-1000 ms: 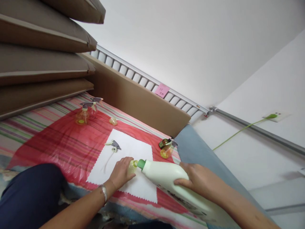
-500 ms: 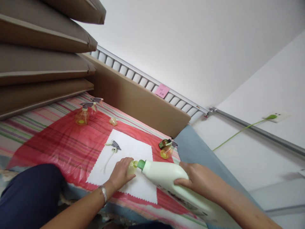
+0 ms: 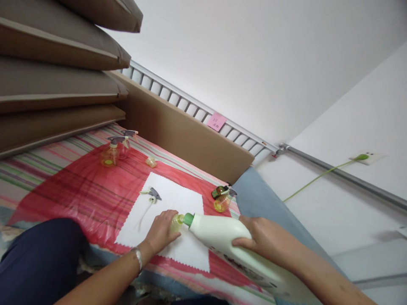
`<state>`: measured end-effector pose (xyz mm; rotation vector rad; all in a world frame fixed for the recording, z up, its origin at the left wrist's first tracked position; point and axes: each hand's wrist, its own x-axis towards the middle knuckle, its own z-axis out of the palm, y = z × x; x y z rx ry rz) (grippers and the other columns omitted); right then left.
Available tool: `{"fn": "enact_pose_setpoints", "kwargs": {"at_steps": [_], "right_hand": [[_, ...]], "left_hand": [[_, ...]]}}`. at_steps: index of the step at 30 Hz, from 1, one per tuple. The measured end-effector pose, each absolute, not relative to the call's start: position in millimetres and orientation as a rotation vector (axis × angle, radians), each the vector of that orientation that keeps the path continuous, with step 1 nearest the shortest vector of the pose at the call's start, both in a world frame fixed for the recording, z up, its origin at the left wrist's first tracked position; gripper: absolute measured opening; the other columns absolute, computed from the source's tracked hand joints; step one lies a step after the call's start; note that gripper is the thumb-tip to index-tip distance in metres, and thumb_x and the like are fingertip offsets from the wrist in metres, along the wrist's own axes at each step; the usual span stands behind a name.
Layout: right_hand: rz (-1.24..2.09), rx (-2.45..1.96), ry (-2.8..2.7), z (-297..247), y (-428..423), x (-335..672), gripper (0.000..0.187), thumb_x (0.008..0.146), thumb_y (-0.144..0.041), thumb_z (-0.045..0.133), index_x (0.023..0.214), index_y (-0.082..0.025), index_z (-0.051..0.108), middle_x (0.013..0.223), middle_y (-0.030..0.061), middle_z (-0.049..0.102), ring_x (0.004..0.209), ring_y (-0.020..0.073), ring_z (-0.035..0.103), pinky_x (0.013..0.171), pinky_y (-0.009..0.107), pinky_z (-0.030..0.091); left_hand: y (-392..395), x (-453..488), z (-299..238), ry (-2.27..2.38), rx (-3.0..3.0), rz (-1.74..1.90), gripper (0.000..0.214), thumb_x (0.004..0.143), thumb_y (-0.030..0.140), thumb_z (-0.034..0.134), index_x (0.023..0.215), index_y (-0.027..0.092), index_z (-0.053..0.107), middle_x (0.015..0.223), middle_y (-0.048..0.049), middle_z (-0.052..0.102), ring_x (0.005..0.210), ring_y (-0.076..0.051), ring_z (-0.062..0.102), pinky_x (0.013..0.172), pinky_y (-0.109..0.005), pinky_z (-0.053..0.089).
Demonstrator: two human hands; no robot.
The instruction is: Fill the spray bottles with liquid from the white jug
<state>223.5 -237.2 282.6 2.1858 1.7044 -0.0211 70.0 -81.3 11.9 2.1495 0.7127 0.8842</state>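
A small clear yellowish spray bottle without its top (image 3: 175, 223) is gripped in my left hand (image 3: 163, 228), above the white cloth (image 3: 187, 199). My right hand (image 3: 260, 237) holds a large pale green bottle (image 3: 219, 231), tipped over sideways. Its green spout (image 3: 188, 219) meets the small bottle's mouth; whether liquid is flowing I cannot tell. On the cloth, to the left, lies a grey and light green spray trigger head (image 3: 153, 195) with its thin tube.
Yellow and pink spray bottles (image 3: 110, 156) stand at the back left, near a small pale piece (image 3: 151, 162). Another spray bottle (image 3: 221, 203) and a dark bottle (image 3: 217, 192) are at the right. Red plastic sheet (image 3: 79, 190) lies beneath. Stacked cushions (image 3: 63, 80) rise at left, a brown board (image 3: 184, 131) behind.
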Motion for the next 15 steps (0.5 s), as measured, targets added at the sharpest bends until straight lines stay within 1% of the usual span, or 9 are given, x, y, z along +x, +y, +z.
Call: {"fn": "enact_pose_setpoints", "kwargs": {"at_steps": [15], "right_hand": [[-0.014,2.196,1.695,284.0,-236.1,221.5,0.039,0.077,-0.059,0.052,0.083,-0.021,0.060,0.085,0.0097,0.068,0.073,0.0258,0.063,0.057,0.028,0.039]], "left_hand": [[-81.7,69.9,12.8,0.718,2.142,0.894,0.057,0.062,0.026,0.071,0.115,0.024,0.048,0.117,-0.0068,0.057,0.108,-0.027,0.052,0.090,-0.041,0.040]]}}
